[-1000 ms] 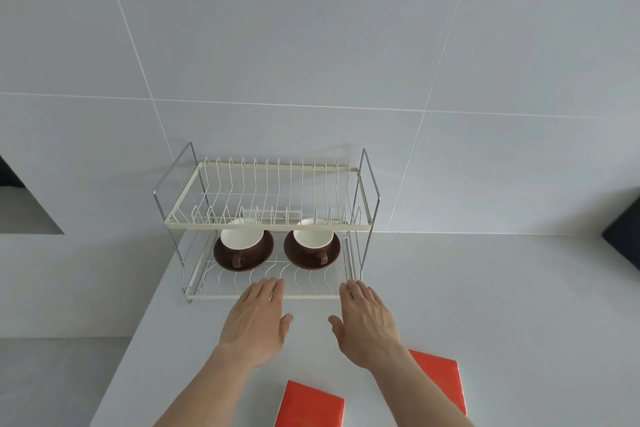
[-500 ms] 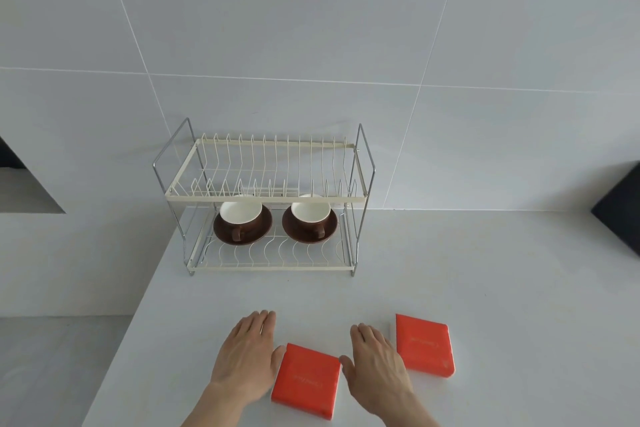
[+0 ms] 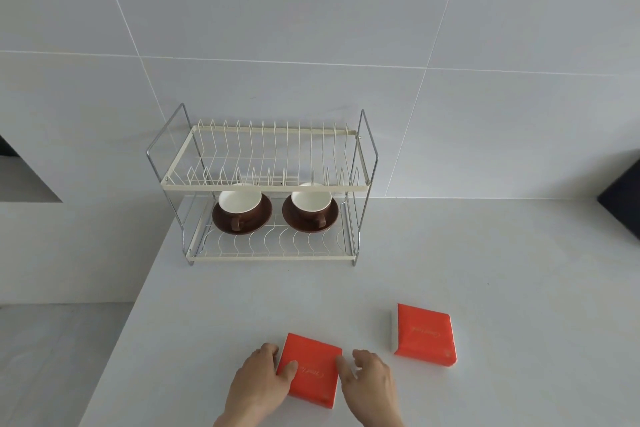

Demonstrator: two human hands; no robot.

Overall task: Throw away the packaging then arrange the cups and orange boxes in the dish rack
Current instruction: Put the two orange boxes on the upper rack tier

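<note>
A two-tier wire dish rack (image 3: 263, 188) stands against the wall. On its lower shelf sit two brown cups with white insides, the left cup (image 3: 239, 203) and the right cup (image 3: 310, 202), each on a brown saucer. An orange box (image 3: 310, 368) lies flat near the counter's front edge. My left hand (image 3: 258, 383) touches its left side with the thumb on top. My right hand (image 3: 367, 380) touches its right side the same way. A second orange box (image 3: 424, 334) lies to the right, untouched.
The white counter (image 3: 485, 270) ends at a left edge (image 3: 138, 305) with floor below. A dark object (image 3: 623, 198) sits at the far right by the wall. The rack's upper shelf holds nothing.
Both hands drew back from the rack's front to the near orange box and closed in on its two sides. The view has tilted down.
</note>
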